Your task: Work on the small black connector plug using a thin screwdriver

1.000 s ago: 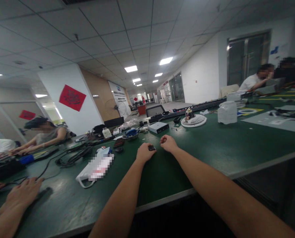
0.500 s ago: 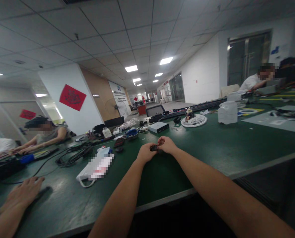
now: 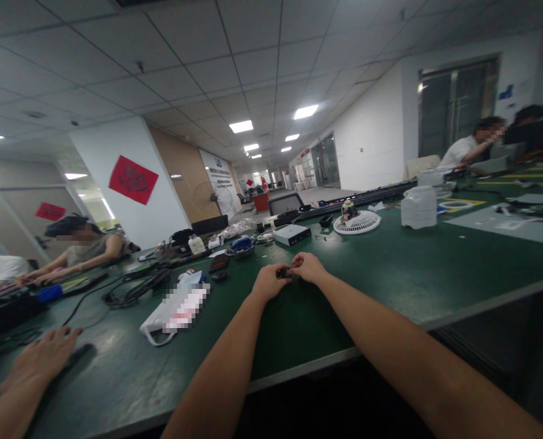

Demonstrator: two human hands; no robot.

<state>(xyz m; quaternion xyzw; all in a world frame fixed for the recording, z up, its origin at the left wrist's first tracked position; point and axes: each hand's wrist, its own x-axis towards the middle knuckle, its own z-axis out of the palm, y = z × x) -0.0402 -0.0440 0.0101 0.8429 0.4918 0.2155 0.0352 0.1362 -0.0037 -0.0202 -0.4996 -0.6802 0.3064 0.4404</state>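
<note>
Both of my hands meet over the green table [image 3: 436,268], close to the middle of the view. My left hand [image 3: 270,281] has its fingers closed round a small dark part [image 3: 283,272]. From the right, my right hand [image 3: 308,267] touches the same part with its fingers pinched together. The part is too small to make out, and fingers cover some of it. A grey metal box [image 3: 292,235] lies beyond my hands, with a white round fan grille [image 3: 357,222] to its right.
On the left are a white bag [image 3: 180,308], coiled black cable [image 3: 136,286] and another person's hand [image 3: 42,356]. A black mouse [image 3: 219,276] lies left of my hands. A white container [image 3: 418,207] stands at right; people sit at both sides.
My right fingers have shifted very slightly on the small part. At the far left edge, part of another hand has come into view.
</note>
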